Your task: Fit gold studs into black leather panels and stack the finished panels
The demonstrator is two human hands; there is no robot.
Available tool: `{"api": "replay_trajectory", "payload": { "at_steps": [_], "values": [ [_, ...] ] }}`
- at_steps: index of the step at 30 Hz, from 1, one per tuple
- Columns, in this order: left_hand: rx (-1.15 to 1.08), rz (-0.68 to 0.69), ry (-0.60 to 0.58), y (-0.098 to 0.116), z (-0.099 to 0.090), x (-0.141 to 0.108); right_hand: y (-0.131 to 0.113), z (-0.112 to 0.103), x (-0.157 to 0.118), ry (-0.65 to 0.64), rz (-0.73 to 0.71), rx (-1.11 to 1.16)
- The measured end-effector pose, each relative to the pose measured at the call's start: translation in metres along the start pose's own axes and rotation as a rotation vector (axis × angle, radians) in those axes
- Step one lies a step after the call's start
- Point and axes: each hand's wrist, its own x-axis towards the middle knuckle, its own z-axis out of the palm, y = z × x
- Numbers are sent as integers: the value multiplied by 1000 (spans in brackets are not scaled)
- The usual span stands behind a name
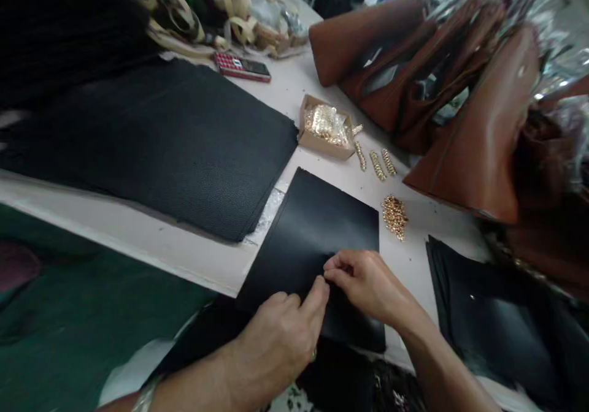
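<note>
A black leather panel (331, 216) lies on the table in front of me, its near part under my hands. My left hand (288, 326) is closed at its near edge, index finger pointing to the spot where both hands meet. My right hand (363, 277) pinches thumb and index finger together at that same spot, just above the leather. Whatever sits between those fingertips is too small or hidden to make out. Beyond the panel's right edge lies a small heap of gold metal pieces (394, 217).
A large stack of black leather (184, 148) covers the left side. Behind the panel stands a cardboard box (329, 148) of bagged gold parts, beside short gold strips (377, 165). Brown leather bags (488, 130), a red phone (243, 67) and more black pieces (501, 320) surround these.
</note>
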Motion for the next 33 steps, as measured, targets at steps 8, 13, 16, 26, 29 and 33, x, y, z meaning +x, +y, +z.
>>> {"api": "replay_trajectory", "payload": {
  "at_steps": [8, 13, 16, 26, 29, 33],
  "values": [
    [-23, 10, 0, 0, -6, -3, 4, -9, 13, -156, 25, 41],
    [-68, 10, 24, 0, -3, -5, 6, -10, 14, -191, 58, 88],
    [-75, -1, 76, 0, 0, -5, 1, -10, 13, -158, 80, 30],
    [-62, -21, 152, -4, 2, -3, -11, -17, 29, -218, 159, -71],
    [-74, -29, 94, -7, 3, -7, -11, -15, 30, -183, 184, -53],
    [-76, 51, 130, -15, 16, -15, -5, -13, 24, -111, 162, 83]
  ]
}}
